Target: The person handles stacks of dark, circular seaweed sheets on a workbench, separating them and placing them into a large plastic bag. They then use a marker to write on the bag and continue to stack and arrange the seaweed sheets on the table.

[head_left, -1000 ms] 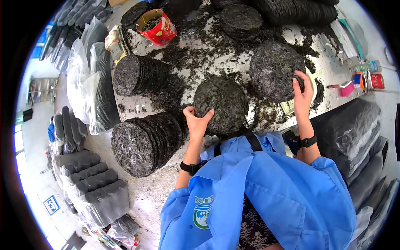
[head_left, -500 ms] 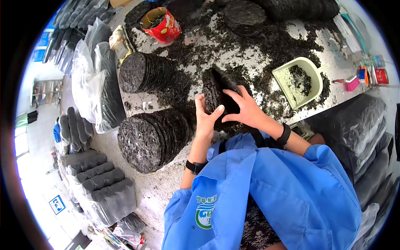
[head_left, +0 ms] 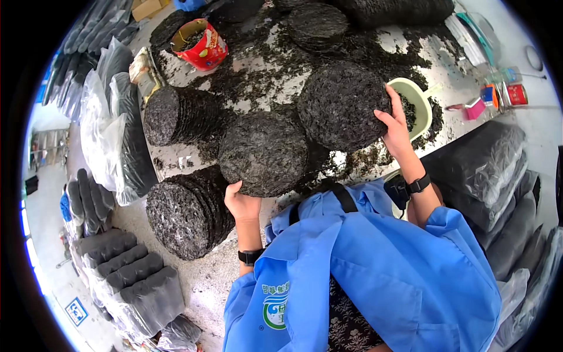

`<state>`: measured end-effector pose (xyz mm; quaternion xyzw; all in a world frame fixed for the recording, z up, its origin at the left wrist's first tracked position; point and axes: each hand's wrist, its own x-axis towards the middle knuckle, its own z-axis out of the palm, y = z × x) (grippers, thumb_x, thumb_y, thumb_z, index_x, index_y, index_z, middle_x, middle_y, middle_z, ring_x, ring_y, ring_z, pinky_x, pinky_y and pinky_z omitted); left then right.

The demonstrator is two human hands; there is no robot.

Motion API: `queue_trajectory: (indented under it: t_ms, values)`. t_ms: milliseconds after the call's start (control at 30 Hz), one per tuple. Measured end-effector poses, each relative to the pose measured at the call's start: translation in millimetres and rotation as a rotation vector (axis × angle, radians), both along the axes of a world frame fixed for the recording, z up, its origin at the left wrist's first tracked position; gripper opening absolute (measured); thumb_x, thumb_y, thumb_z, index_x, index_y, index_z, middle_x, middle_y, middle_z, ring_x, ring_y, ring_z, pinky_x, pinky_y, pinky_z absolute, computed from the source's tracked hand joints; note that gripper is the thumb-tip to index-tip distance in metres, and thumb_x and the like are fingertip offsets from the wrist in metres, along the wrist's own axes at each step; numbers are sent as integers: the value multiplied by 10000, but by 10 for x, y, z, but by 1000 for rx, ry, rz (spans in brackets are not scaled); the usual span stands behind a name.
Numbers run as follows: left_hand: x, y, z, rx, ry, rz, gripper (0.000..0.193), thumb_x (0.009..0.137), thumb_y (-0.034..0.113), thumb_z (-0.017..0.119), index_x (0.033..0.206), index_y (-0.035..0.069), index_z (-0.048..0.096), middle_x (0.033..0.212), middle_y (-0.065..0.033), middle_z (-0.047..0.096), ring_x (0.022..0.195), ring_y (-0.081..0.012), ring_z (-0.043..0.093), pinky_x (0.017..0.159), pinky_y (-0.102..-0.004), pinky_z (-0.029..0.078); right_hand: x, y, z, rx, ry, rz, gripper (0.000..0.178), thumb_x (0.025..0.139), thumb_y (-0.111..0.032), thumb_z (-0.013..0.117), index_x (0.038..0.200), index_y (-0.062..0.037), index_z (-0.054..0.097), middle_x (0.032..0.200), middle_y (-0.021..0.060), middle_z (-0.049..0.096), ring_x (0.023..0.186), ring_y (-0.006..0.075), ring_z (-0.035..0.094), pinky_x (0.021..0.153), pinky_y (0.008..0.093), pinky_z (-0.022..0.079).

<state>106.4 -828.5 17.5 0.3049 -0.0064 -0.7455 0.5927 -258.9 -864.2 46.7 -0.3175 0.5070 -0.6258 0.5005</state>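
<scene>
Two round, flat, black discs that look like dried seaweed are held apart in front of me. My left hand (head_left: 243, 206) grips the near edge of the left disc (head_left: 264, 154), thumb on its face and other fingers partly hidden. On the right, my right hand (head_left: 396, 132) holds the right disc (head_left: 344, 107) by its right edge, thumb on the face and a finger along the rim. The thickness of either disc cannot be made out. Left of my left hand lies a row of similar discs on edge (head_left: 183, 217); a second row (head_left: 182, 116) lies farther back.
Dark scraps litter the white table (head_left: 193, 76). A pale green dustpan (head_left: 423, 114) sits behind my right hand. A red bucket (head_left: 205, 50) stands at the back left, and a flat disc stack (head_left: 316, 26) farther back. Bagged black rolls (head_left: 132, 264) flank the table.
My hands have spread apart. The dark discs, tilted together between them before, now lie open as two broad faces, one at each hand. The view has shifted slightly.
</scene>
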Motion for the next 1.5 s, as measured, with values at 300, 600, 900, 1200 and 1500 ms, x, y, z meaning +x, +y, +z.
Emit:
queue_trajectory:
  t_ms: [300, 600, 900, 1200, 1500]
  values:
    - [-391, -141, 202, -39, -250, -27, 668, 662, 23, 521, 1319, 75, 419, 1256, -131, 513, 1165, -340, 486, 1008, -479, 388, 404, 41, 132, -129, 1007, 305, 386, 802, 34, 488, 1143, -118, 584, 1139, 196, 518, 992, 342, 547, 872, 381, 438]
    - [-726, -280, 100, -218, -488, -270, 875, 794, -29, 672, 1464, 86, 121, 1405, -104, 309, 1235, -221, 415, 1003, -345, 407, 1067, 33, -1, -72, 912, 691, 659, 752, -558, 662, 1234, -121, 555, 1276, 334, 432, 1164, 487, 460, 932, 475, 440]
    - [-539, -213, -68, -137, -244, -202, 705, 820, -5, 550, 1432, 140, 232, 1320, -84, 458, 1181, -244, 472, 984, -406, 414, 981, 55, 108, -62, 883, 541, 483, 787, -296, 657, 1188, -46, 555, 1086, 230, 564, 1010, 374, 567, 885, 390, 457]
    - [26, 2, -225, 42, 1, -20, 498, 725, 233, 551, 1201, 86, 557, 1237, -97, 568, 1150, -318, 509, 1024, -486, 348, -83, 114, -107, 131, -14, 88, 467, 840, 18, 533, 1295, 43, 427, 1187, 66, 554, 1039, 127, 530, 897, 267, 425]
    - [-29, -15, -191, 39, -30, -27, 526, 727, 235, 544, 1230, 79, 539, 1241, -107, 561, 1154, -322, 504, 1029, -485, 346, -40, 95, 118, -69, 486, 85, 583, 763, 68, 467, 1322, -94, 442, 1270, 88, 488, 979, 136, 515, 826, 280, 451]
